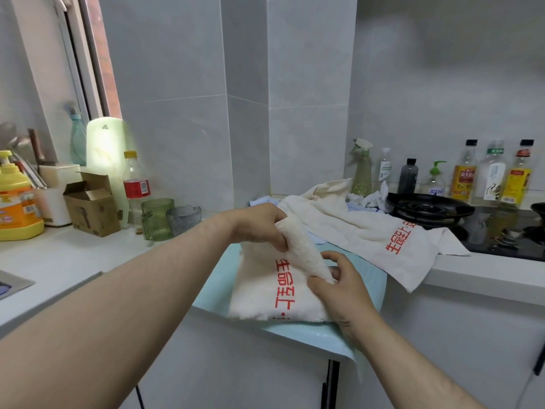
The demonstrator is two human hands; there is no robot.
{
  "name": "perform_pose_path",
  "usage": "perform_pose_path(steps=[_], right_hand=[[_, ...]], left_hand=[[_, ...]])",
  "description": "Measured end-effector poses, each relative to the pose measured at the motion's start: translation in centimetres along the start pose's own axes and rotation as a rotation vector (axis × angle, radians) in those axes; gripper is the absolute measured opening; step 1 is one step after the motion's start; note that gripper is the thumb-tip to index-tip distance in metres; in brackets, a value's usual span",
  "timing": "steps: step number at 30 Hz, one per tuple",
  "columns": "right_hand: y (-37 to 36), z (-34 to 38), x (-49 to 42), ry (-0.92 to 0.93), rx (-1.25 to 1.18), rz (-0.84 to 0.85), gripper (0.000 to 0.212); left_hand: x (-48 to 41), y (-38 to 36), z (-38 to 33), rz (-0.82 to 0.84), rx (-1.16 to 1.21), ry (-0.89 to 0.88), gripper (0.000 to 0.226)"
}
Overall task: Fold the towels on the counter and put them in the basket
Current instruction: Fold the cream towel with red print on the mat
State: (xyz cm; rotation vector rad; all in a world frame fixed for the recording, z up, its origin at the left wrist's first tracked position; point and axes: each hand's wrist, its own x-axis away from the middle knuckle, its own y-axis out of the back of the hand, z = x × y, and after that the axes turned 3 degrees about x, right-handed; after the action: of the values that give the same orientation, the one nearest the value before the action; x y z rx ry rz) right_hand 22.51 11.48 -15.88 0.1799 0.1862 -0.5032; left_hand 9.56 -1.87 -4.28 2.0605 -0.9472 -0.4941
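A cream towel with red lettering (265,290) lies partly folded on a pale blue surface (306,335) at the counter's front corner. My left hand (259,222) grips the far end of a raised fold of this towel. My right hand (342,287) pinches the near end of the same fold. A second cream towel with red lettering (362,231) lies spread on the counter behind, its corner hanging over the edge. More crumpled cloths (368,200) lie beyond it. No basket can be made out with certainty.
A black gas stove (427,209) sits at the right with several bottles (464,175) along the wall. On the left counter stand a green glass (156,218), a grey glass (182,219), a cardboard box (91,205), a cola bottle (135,184) and an orange detergent jug (17,205).
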Motion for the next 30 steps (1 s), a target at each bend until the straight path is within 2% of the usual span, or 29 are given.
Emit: perform_pose_path(steps=[2,5,9,12,15,18,23,25,28,30], right_hand=[[0.1,-0.2,-0.1,-0.061,-0.135,-0.024,0.034],[-0.1,0.0,0.0,-0.077,-0.205,-0.050,0.045],[0.0,0.4,0.2,-0.102,-0.322,-0.058,0.028],[0.1,0.8,0.6,-0.122,-0.316,-0.038,0.020],[0.2,0.8,0.5,-0.148,-0.214,-0.103,0.011],[0.1,0.7,0.1,-0.174,-0.114,-0.114,0.012],[-0.1,1.0,-0.8,-0.181,0.039,-0.035,0.013],[0.0,1.2,-1.3,-0.193,0.147,0.028,0.013],[0.2,2.0,-2.5,-0.173,0.493,0.084,0.008],[0.3,2.9,-3.5,-0.261,0.572,0.137,0.012]], left_hand=[[0.7,0.7,-0.4,-0.070,0.092,0.005,0.015],[2.1,2.0,-0.9,-0.190,0.180,0.002,0.015],[3.0,2.2,-0.7,-0.195,0.575,0.047,0.018],[2.4,0.7,0.2,-0.219,0.796,0.197,0.023],[2.0,-1.5,2.2,-0.180,0.991,0.405,0.023],[2.5,-3.8,5.2,-0.181,0.974,0.495,0.021],[3.6,-4.6,8.4,-0.147,1.016,0.358,0.025],[3.5,-3.5,8.7,-0.182,0.860,0.335,0.029],[3.2,-2.1,7.8,-0.242,0.524,0.346,0.022],[3.0,-1.6,6.9,-0.238,0.387,0.370,0.018]])
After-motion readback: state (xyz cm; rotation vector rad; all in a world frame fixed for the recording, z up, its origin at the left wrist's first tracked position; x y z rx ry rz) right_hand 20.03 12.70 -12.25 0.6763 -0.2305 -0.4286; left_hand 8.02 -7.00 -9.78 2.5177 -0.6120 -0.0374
